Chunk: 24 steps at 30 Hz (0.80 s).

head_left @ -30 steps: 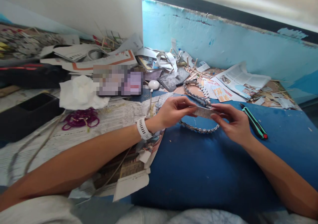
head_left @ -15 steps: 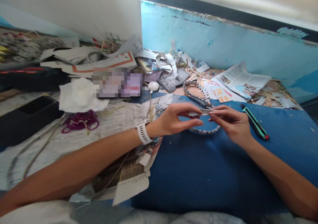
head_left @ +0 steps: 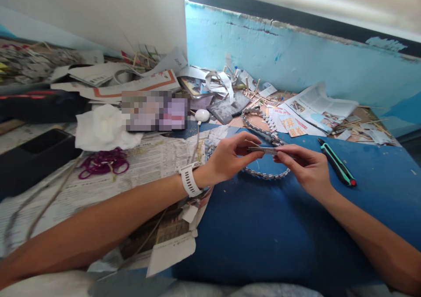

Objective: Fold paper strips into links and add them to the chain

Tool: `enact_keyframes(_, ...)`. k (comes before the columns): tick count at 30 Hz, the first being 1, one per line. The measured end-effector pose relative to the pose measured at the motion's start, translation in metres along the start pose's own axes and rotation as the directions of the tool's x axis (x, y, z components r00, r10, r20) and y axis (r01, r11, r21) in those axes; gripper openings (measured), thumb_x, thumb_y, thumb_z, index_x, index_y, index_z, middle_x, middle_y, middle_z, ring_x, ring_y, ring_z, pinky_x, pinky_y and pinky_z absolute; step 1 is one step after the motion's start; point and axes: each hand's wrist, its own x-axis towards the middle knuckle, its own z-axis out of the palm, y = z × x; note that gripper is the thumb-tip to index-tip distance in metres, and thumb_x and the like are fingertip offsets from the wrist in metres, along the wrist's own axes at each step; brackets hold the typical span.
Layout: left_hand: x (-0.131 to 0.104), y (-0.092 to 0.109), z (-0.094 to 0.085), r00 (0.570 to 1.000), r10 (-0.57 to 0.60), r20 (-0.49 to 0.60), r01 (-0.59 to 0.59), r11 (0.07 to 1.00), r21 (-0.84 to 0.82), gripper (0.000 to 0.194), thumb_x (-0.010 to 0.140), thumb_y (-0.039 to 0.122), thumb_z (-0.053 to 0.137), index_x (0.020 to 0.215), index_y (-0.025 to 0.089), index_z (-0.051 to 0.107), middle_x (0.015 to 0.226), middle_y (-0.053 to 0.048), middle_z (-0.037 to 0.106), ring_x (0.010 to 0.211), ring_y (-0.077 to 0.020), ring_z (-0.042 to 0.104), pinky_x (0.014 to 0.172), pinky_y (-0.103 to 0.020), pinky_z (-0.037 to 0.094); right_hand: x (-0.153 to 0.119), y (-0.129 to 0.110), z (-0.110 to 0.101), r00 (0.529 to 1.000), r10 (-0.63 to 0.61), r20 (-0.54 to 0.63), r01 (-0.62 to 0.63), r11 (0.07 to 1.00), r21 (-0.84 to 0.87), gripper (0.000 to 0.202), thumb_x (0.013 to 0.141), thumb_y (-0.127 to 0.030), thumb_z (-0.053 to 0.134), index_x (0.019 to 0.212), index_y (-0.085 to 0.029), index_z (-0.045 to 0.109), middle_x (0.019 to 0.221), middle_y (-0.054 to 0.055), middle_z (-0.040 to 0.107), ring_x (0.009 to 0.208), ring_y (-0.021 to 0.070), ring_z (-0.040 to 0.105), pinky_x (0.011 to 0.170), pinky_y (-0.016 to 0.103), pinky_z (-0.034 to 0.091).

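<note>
Between my two hands is a narrow folded strip of printed paper (head_left: 268, 150), held level above the blue table top (head_left: 256, 231). My left hand (head_left: 230, 156), with a white watch on its wrist, pinches the strip's left end between thumb and fingers. The right end sits between the thumb and fingertips of my right hand (head_left: 307, 163). Behind and under the hands lies a grey folded-paper chain (head_left: 268, 174) in loops, partly hidden by the fingers. A teal and black craft knife (head_left: 338, 163) rests just right of my right hand.
Newspaper sheets (head_left: 141, 169) cover the table's left part, with purple cord (head_left: 104, 163), a white tissue (head_left: 105, 128) and a dark case (head_left: 36, 156) on them. Paper scraps and thin sticks (head_left: 259, 88) pile along the blue wall. A printed page (head_left: 315, 108) lies at the back right.
My left thumb and fingers have closed on the strip's left end, where they were spread apart before. The strip has turned a little, showing more of its edge.
</note>
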Motion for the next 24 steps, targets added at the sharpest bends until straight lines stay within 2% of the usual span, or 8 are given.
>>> enact_keyframes(5,0.000,0.000,0.001,0.999,-0.028,0.026,0.029,0.999,-0.041,0.024,0.087,0.034,0.081,0.096,0.014,0.074,0.088,-0.008,0.079,0.084,-0.0198,0.079,0.080,-0.031,0.067,-0.001,0.000,0.000,0.996,-0.002,-0.088,-0.002,0.999,-0.043,0.014,0.087,-0.031,0.082,0.101,-0.030,0.083,0.084,0.001,0.080,0.077,0.0211,0.080,0.073,0.034,0.068)
enact_keyframes(8,0.000,0.003,0.001,0.996,-0.074,0.043,0.078,0.992,-0.102,0.023,0.088,0.034,0.080,0.094,0.013,0.075,0.082,-0.007,0.079,0.078,-0.0194,0.080,0.078,-0.030,0.068,0.001,-0.001,0.000,0.997,0.011,-0.081,-0.014,0.999,-0.032,0.013,0.087,-0.030,0.083,0.100,-0.030,0.083,0.084,0.001,0.080,0.076,0.0217,0.080,0.073,0.034,0.069)
enact_keyframes(14,0.004,0.008,-0.003,0.982,-0.181,0.060,0.187,0.976,-0.115,0.029,0.087,0.039,0.081,0.096,0.012,0.076,0.080,-0.008,0.081,0.078,-0.0224,0.081,0.078,-0.034,0.070,0.004,-0.001,-0.001,0.997,0.064,-0.049,-0.062,0.997,0.035,0.016,0.084,-0.030,0.085,0.099,-0.028,0.083,0.086,0.001,0.081,0.078,0.0219,0.081,0.078,0.033,0.070)
enact_keyframes(20,0.001,0.006,-0.004,0.997,-0.017,0.074,0.012,0.998,0.067,0.026,0.088,0.038,0.080,0.101,0.016,0.075,0.091,-0.007,0.081,0.082,-0.0199,0.079,0.079,-0.031,0.067,0.003,0.003,0.000,0.995,0.087,-0.054,-0.081,0.992,0.096,0.016,0.083,-0.032,0.086,0.098,-0.027,0.083,0.087,0.001,0.081,0.079,0.0216,0.081,0.082,0.035,0.070)
enact_keyframes(24,0.006,0.011,-0.009,0.993,-0.049,0.112,0.033,0.990,0.135,0.029,0.093,0.044,0.073,0.099,0.015,0.073,0.086,-0.007,0.079,0.079,-0.0197,0.078,0.075,-0.030,0.064,0.002,0.004,0.000,0.997,0.067,-0.031,-0.066,0.997,0.045,0.015,0.086,-0.030,0.084,0.100,-0.027,0.083,0.088,0.001,0.081,0.080,0.0205,0.081,0.079,0.031,0.070)
